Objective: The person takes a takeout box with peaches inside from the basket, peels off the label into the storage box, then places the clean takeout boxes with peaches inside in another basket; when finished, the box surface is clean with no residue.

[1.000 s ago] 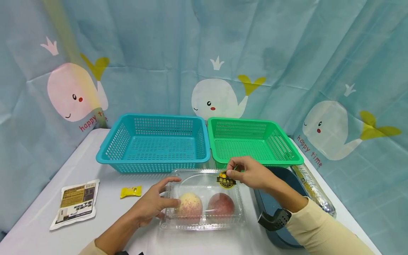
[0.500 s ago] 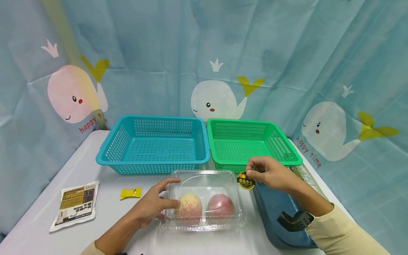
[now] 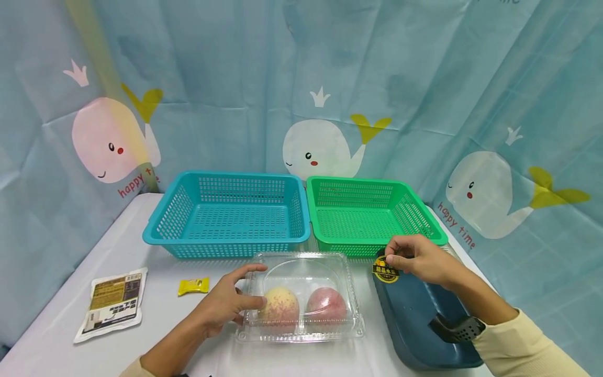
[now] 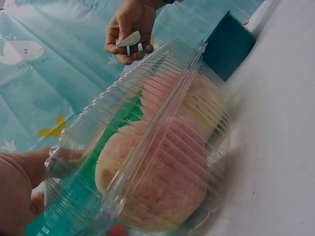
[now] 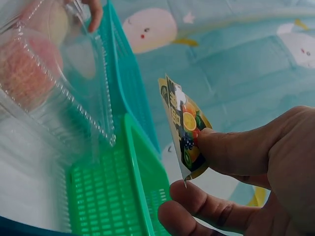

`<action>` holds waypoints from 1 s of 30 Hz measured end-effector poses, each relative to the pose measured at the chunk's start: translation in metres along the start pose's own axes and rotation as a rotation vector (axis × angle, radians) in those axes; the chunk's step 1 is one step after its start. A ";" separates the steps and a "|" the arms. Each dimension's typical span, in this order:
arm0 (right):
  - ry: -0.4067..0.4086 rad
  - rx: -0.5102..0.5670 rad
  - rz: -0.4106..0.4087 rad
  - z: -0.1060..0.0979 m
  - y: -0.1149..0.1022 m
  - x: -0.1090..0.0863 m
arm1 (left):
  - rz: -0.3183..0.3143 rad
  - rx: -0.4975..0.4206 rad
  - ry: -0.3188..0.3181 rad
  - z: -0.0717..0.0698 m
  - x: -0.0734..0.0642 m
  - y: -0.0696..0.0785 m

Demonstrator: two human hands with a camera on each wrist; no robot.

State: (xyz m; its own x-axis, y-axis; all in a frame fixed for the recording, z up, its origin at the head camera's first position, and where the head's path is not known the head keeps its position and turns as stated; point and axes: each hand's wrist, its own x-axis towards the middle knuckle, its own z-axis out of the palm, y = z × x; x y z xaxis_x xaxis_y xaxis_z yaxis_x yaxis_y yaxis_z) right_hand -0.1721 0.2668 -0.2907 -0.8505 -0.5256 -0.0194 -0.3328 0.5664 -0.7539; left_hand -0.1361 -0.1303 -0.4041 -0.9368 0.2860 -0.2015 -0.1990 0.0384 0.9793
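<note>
**Peeling check: sticker off the fruit box, held over the dark tray**

Holding position noted on a white table [image 3: 155,314], walled behind and at both sides by a blue curtain [image 3: 235,78] printed with white whales; the words "happy time" read beside two of them.

The right hand [image 3: 421,259] pinches a round black-and-yellow sticker [image 3: 386,270] between thumb and fingers. It hangs free of the box, over the far end of a dark blue tray [image 3: 424,330]. The wrist view shows printed fruit on its face; its characters are too small to read.

The left hand [image 3: 226,303] lies with spread, fairly straight fingers against the left end of a clear clamshell box [image 3: 301,293], thumb on the near side. The box is shut, long axis running left to right, with two peaches [image 3: 326,305] side by side inside.

A teal basket [image 3: 228,214] and a green basket [image 3: 372,212] stand side by side behind the box. A printed packet [image 3: 113,301] and a small yellow sweet [image 3: 193,285] lie to the left; their print is illegible.
</note>
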 end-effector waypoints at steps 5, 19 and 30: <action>0.004 -0.011 0.010 -0.001 0.005 -0.003 | 0.005 0.002 0.041 0.003 0.000 -0.001; -0.030 -0.036 -0.029 -0.006 0.017 -0.004 | 0.057 0.028 0.087 0.004 -0.001 -0.002; -0.098 -0.047 -0.006 -0.017 0.047 -0.007 | 0.090 0.023 0.063 0.003 0.000 -0.002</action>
State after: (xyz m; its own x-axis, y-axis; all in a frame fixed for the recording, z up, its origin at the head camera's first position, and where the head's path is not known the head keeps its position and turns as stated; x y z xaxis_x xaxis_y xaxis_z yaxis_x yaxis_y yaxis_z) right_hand -0.1886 0.3080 -0.3152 -0.8053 -0.5873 -0.0804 -0.3586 0.5906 -0.7229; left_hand -0.1352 -0.1272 -0.4060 -0.9670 0.2284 -0.1130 -0.1073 0.0370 0.9935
